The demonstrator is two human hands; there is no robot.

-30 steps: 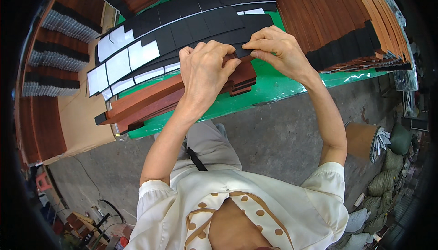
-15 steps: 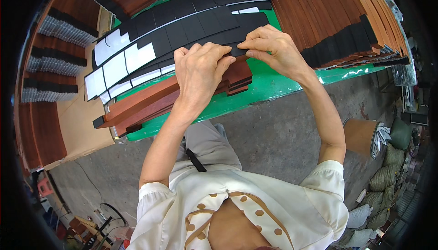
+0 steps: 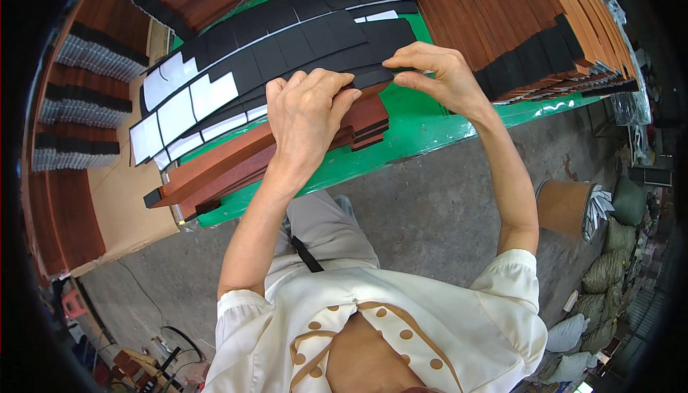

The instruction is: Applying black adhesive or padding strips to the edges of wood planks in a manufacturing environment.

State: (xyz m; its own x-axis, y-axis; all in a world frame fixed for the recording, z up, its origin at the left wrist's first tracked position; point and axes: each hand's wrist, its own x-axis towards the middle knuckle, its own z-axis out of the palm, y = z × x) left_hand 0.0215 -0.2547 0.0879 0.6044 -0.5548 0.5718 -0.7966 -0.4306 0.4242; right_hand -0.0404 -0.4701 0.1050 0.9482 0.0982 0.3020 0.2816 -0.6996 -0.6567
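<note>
A reddish-brown wooden slat point(image 3: 215, 162) lies slantwise near the table's front edge, with a thin black strip point(image 3: 373, 76) along its right end. My left hand point(image 3: 308, 110) is closed over the slat there, index finger by the strip and thumb on the near side. At the strip's right end, my right hand point(image 3: 441, 78) pinches it between thumb and index finger. Rows of black pads point(image 3: 287, 48) lie just beyond my hands. White backing sheets point(image 3: 175, 117) show at their left end. My fingers hide part of the strip.
Stacked wooden slats with black ends point(image 3: 494, 20) stand at the right, more stacks point(image 3: 86, 99) at the left. Below my left forearm, other slats point(image 3: 365, 135) rest on the green table cover point(image 3: 423, 124). A brown bin point(image 3: 566, 207) stands on the floor.
My right hand has shifted slightly right, its thumb and index fingertips a little farther from my left hand. My left hand stays on the slat. The whole view has shifted slightly.
</note>
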